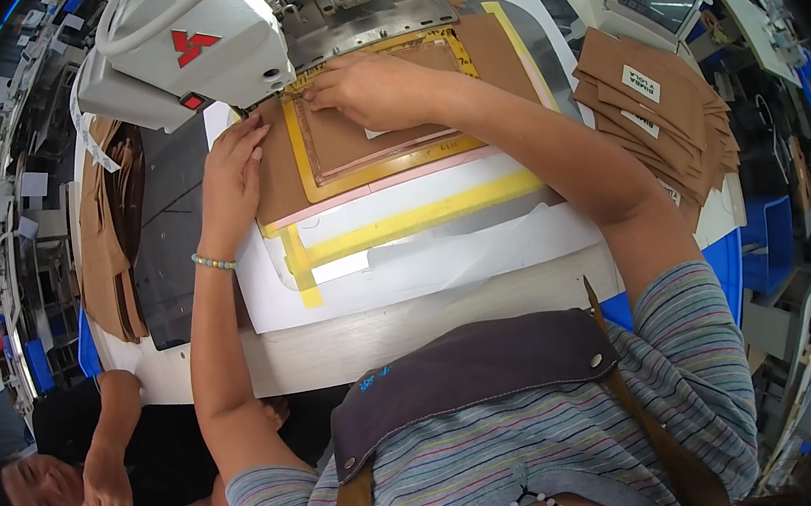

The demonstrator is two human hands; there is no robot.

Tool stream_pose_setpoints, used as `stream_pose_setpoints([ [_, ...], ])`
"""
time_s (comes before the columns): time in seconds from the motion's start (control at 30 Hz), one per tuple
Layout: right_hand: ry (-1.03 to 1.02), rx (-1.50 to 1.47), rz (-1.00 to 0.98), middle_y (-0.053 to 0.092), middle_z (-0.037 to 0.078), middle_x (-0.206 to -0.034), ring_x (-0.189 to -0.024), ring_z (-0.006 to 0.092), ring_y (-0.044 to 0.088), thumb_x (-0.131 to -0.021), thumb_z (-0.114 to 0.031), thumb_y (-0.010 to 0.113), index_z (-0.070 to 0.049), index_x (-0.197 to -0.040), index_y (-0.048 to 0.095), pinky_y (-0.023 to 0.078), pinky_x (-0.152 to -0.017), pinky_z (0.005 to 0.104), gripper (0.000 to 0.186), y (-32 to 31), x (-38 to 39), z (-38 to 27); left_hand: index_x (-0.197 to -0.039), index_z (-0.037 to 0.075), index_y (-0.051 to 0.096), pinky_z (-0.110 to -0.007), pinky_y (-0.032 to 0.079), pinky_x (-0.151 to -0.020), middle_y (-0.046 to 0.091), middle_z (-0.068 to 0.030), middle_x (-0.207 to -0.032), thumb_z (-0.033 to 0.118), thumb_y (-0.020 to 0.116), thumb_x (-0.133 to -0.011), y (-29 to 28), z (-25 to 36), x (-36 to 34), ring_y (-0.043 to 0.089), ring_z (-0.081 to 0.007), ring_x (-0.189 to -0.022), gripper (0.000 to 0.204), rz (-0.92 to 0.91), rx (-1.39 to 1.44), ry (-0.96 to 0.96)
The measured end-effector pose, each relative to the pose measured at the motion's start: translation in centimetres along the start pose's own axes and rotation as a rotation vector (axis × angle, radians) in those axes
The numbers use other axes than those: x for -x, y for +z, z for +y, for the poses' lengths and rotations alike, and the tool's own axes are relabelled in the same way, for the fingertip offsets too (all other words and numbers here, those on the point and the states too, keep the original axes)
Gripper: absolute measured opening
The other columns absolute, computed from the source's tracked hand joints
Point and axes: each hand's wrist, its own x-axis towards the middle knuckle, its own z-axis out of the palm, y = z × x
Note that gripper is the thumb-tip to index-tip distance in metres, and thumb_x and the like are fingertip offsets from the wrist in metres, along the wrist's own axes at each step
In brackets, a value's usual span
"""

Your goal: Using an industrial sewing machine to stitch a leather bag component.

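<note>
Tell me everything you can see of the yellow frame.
The yellow frame is a thin, flat rectangle, plastic-looking, with dark markings on its far and near bars. It lies slightly askew on a brown sheet, before the white machine; brown material fills its opening. The right hand covers part of it; whether fingers press it is unclear.

The panel (279, 179) is brown, the frame (296, 146) yellow, the machine (135, 79) white, the shirt (697, 346) multicolour-striped.

Yellow frame (397, 169) on a brown panel (277, 179)
Both rectangular and flat, the frame's centre open, they lie well back from the table's (307, 350) near edge.
</note>
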Motion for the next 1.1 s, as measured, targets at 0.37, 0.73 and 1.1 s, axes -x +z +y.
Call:
stream_pose_setpoints([
  [0.37, 0.393, 0.088, -0.069, 0.071, 0.015, -0.133, -0.125, 0.0323, 0.064, -0.104, -0.009, 0.056, -0.002, -0.132, 0.070, 0.052, -0.108, 0.0416, 0.033, -11.0, 8.3, 2.0, -0.131, 0.005, 0.071, -0.042, 0.049, -0.110, 0.071, -0.0105, -0.137, 0.003, 0.061, -0.103, -0.7, 6.0, -0.2, 0.064, -0.0332, -0.129, 0.030, -0.078, -0.013, 0.073],
  [0.73, 0.155, 0.491, 0.087, 0.066, 0.011, -0.145, -0.123, 0.0241, 0.064, -0.089, -0.005, 0.067, -0.003, -0.132, 0.067, 0.052, -0.089, 0.0377, 0.043, -4.7, 13.1, 0.6, -0.149, 0.009, 0.060, -0.048, 0.037, -0.122, 0.052, -0.0074, -0.163, 0.014, 0.062, -0.104, 3.2, 7.7, -1.8, 0.045, -0.0370, -0.150, 0.045, -0.268, -0.128, 0.128],
  [1.1, 0.286, 0.485, -0.144, 0.064, 0.010, -0.149, -0.133, 0.0250, 0.060, -0.092, -0.008, 0.063, -0.001, -0.136, 0.066, 0.050, -0.101, 0.0381, 0.045, -5.1, 11.7, -0.1, -0.149, 0.008, 0.060, -0.049, 0.038, -0.121, 0.053, -0.0082, -0.162, 0.022, 0.064, -0.104, 3.2, 7.6, -1.9, 0.046, -0.0383, -0.149, 0.047, -0.274, -0.196, 0.105],
])
